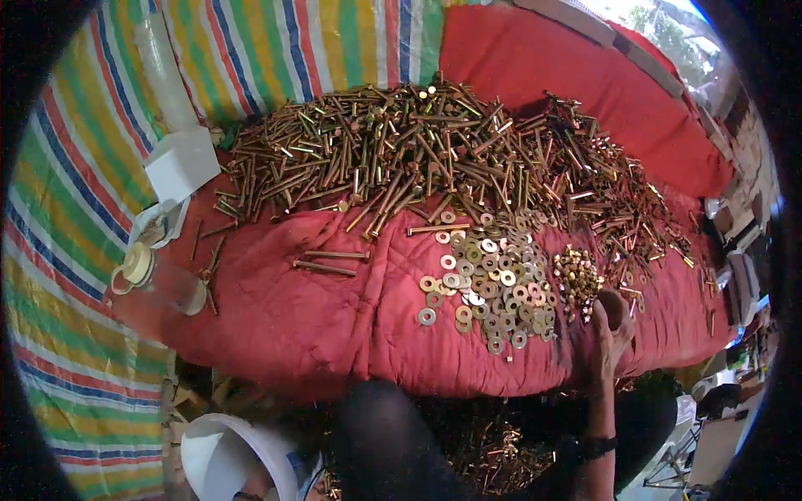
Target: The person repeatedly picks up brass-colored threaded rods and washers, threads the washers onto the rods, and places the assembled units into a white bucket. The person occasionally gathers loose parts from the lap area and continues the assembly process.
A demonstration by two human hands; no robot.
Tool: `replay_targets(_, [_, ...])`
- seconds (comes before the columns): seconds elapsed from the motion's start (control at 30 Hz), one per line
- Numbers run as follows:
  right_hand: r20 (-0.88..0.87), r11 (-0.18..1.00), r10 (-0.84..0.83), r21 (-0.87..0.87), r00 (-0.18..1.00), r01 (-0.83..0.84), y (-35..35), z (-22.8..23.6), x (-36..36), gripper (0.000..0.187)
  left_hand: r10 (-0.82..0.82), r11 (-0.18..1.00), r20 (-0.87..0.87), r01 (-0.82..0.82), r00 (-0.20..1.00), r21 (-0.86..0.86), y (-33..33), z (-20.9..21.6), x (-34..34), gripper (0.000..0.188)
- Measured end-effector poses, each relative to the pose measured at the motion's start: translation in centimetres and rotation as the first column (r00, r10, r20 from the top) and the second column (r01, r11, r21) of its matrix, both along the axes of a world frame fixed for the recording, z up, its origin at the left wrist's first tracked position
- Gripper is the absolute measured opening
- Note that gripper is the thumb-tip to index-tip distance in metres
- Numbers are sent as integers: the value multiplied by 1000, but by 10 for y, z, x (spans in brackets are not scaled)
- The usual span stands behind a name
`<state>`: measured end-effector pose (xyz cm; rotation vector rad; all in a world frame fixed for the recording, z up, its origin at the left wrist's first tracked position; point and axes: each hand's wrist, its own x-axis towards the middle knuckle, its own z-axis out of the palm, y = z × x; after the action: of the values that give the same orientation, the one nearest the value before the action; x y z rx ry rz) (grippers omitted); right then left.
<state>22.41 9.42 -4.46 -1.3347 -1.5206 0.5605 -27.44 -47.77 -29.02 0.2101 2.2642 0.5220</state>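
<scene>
At the right edge of a small heap of brassy nuts (578, 280), my right hand (614, 321) rests with its fingers curled in. What they hold, if anything, is hidden. A skin-coloured patch low in the view, by the white bucket (261, 442), looks like part of my left hand (257, 483); its fingers do not show. Left of the nuts lies a spread of flat washers (501, 288). Two long bolts (330, 260) lie apart from the rest on the red padded cloth (276, 309). Behind stretches a large heap of golden bolts (401, 150).
A clear plastic jar (163, 280) with a cream lid stands at the left, near a white box (181, 163). Striped sheeting (75, 250) rises on the left and behind. More metal pieces (510, 455) lie below the cloth's front edge, between my knees.
</scene>
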Motion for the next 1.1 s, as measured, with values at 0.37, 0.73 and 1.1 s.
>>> replay_targets(0.37, [-63, 997, 56, 62, 996, -52, 14, -16, 9, 38, 257, 381, 786, -806, 563, 453, -2, 89, -30, 8])
replay_targets(0.73, [-343, 991, 98, 119, 934, -61, 21, -31, 11, 34, 47, 101, 872, -870, 488, 482, 62, 266, 32, 13])
replay_targets(1.1, [-505, 995, 82, 93, 859, -40, 6, -8, 4, 27, -547, 506, 714, -507, 437, 698, 400, 358, 156, 13])
